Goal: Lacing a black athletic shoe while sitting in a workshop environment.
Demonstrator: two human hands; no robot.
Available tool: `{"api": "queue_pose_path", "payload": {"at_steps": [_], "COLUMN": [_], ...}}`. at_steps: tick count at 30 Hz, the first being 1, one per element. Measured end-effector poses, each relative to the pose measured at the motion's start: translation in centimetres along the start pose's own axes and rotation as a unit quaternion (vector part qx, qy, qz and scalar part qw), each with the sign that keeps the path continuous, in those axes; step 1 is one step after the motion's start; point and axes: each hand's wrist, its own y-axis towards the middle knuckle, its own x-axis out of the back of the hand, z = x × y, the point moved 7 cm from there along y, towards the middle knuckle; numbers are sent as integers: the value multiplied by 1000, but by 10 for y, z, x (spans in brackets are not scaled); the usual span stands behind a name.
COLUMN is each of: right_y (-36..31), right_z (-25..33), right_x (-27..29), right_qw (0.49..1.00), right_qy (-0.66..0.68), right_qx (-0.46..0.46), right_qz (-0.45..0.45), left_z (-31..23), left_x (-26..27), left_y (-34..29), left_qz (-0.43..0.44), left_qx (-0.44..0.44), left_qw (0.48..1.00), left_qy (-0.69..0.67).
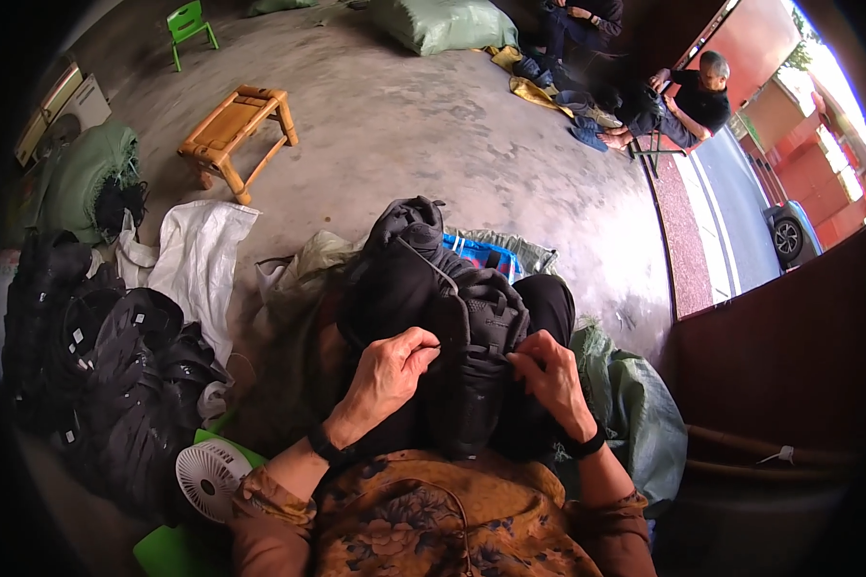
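A black sneaker (471, 385) lies across my lap on my dark trousers, its laced front facing up. At its left edge my left hand (392, 370) is closed, thumb and forefinger pinched together. My right hand (551, 373) makes a similar pinch by the sneaker's right edge, near the laces (486, 351). Whatever is between the fingertips of either hand is too small and dark to make out. Just beyond the sneaker, more black shoes (409, 231) are heaped at my knees.
Black shoes (115, 375) pile up at my left, beside a white sack (197, 264) and a small white fan (212, 478). A green woven sack (635, 413) sits at my right. Ahead stand a bamboo stool (236, 130) and a green chair (189, 27). A seated person (698, 101) handles shoes by the doorway.
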Motion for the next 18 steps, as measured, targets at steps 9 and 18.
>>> {"api": "queue_pose_path", "payload": {"at_steps": [9, 18], "right_y": [-5, -6], "right_z": [-2, -7], "right_x": [-3, -2], "right_qw": [1000, 999], "right_qy": [10, 33], "right_qx": [2, -14], "right_qz": [-23, -25], "left_z": [-16, -26], "left_x": [-8, -21], "left_y": [10, 15], "left_qz": [-1, 24], "left_qx": [-17, -38], "left_qw": [997, 978], "left_qy": [70, 205]}}
